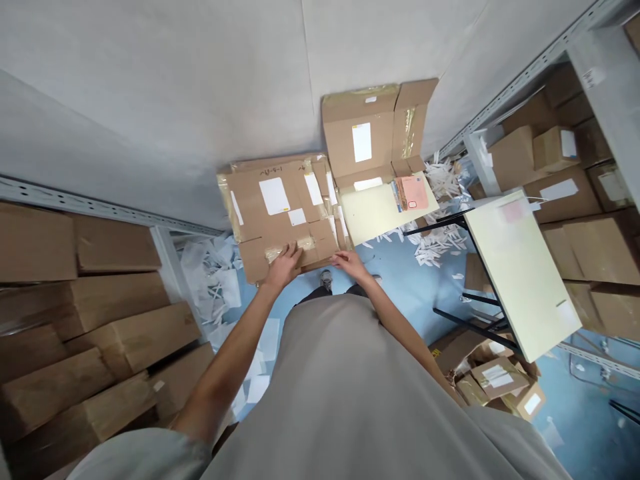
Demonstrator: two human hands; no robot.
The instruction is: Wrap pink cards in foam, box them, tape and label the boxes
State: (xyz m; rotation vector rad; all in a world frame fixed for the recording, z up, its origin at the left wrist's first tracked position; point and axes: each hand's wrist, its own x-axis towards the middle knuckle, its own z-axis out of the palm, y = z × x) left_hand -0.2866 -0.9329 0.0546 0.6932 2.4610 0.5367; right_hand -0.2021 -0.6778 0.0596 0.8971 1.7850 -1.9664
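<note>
Grey shirt (345,387) nearest, left hand (286,264) spreads on cardboard (270,232) bearing labels (274,196) and handwriting (271,170), right hand (351,264) pinching its edge.

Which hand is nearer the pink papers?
Right: the right hand is left and short of the pink papers; the left hand, on the cardboard, is farther left.

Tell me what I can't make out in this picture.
All in the head view:
Whatever lies under the cardboard: covered by it.
Whether the right hand pinches anything: too small to tell.
Print on the large white label: too small.
Box, top right corner: cut off by the edge.
</note>
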